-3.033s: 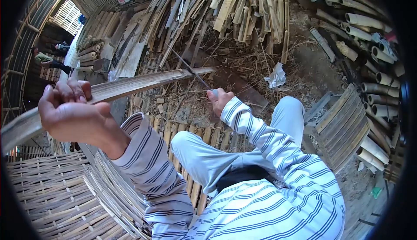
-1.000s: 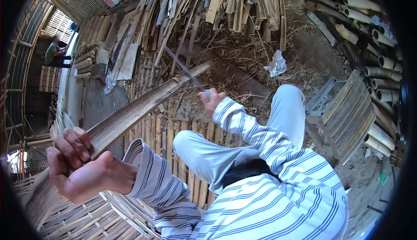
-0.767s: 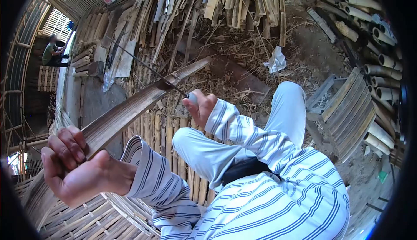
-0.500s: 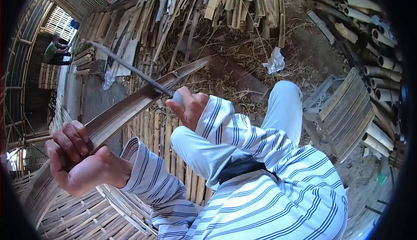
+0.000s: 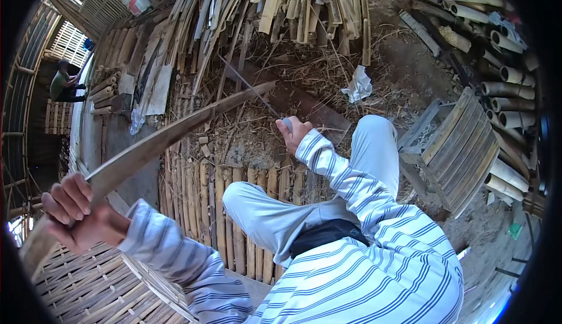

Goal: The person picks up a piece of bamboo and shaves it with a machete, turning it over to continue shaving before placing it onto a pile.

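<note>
My left hand (image 5: 79, 212) is wrapped round a long split bamboo strip (image 5: 170, 135), near its lower left end. The strip slants up to the right, its far end over the littered ground. To the right of it, my right hand (image 5: 294, 132) is closed on the grey handle of a long thin blade (image 5: 250, 86). The blade points up and left from the fist, and it appears to cross the strip near its far end in this view.
A slatted wooden stool (image 5: 462, 148) stands at the right, beside stacked bamboo tubes (image 5: 508, 105). Split bamboo (image 5: 293, 7) is heaped ahead. White crumpled paper (image 5: 358, 85) lies on the ground. Another person (image 5: 65, 82) sits far left. Bamboo slats (image 5: 234, 224) lie below.
My right hand with the blade has moved right, away from the middle of the strip. My left hand has shifted left and turned the strip, so its narrow edge shows more.
</note>
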A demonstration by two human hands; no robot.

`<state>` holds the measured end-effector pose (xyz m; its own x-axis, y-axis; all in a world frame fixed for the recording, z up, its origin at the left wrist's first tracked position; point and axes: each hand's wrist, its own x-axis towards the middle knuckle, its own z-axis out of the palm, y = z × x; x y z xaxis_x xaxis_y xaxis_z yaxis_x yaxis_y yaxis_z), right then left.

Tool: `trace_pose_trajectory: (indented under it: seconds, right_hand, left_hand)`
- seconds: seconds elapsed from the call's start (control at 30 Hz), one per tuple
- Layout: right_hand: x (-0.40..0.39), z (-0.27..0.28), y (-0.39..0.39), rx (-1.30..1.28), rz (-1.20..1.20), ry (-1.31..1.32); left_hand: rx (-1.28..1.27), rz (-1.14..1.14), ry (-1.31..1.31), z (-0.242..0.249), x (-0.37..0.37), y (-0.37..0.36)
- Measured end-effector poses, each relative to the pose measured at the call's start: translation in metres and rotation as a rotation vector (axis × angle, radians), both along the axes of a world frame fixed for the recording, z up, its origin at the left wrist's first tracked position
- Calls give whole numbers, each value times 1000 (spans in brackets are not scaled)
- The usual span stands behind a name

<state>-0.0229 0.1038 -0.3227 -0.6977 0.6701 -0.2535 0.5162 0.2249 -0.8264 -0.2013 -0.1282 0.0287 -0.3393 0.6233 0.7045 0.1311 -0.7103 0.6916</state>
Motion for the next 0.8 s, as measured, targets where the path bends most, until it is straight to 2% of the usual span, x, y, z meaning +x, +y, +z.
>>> trace_pose_trajectory:
  seconds: [0.1, 0.2, 0.3, 0.33, 0.43, 0.47, 0.53, 0.57, 0.63, 0.7, 0.73, 0.77, 0.8]
  right_hand:
    - [10, 25, 10, 97, -129, 101]
    - [11, 71, 23, 88, -117, 256]
    - [5, 121, 24, 119, -29, 367]
    - [4, 142, 23, 94, 10, 429]
    - [1, 187, 20, 59, 221, 461]
    - [-1, 187, 14, 107, 228, 477]
    - [-3, 181, 2, 196, 243, 503]
    - [-6, 168, 4, 119, 252, 509]
    - [-10, 111, 0, -47, 271, 518]
    - [-22, 24, 9, -161, 128, 70]
    - [-27, -31, 12, -67, 22, -227]
    - [-27, -89, 22, -171, -28, -292]
    - [-23, -137, 22, -138, -59, -321]
  left_hand:
    - [2, 123, 160, 12, 1, 33]
    - [-64, 794, -38, 24, 24, 72]
    - [-57, 753, -55, 35, 2, 52]
    - [-15, 853, -60, 34, 10, 62]
    - [-55, 400, 87, 36, -30, 25]
    - [14, 637, 44, 32, -1, 52]
    - [-9, 503, 14, 36, -8, 41]
    - [-16, 441, -3, 37, -11, 36]
    - [12, 526, 5, 33, -3, 39]
    - [38, 577, -17, 31, -4, 36]
    - [53, 576, -30, 29, 2, 39]
    - [51, 542, -45, 27, 4, 34]
    - [42, 492, -48, 29, 2, 31]
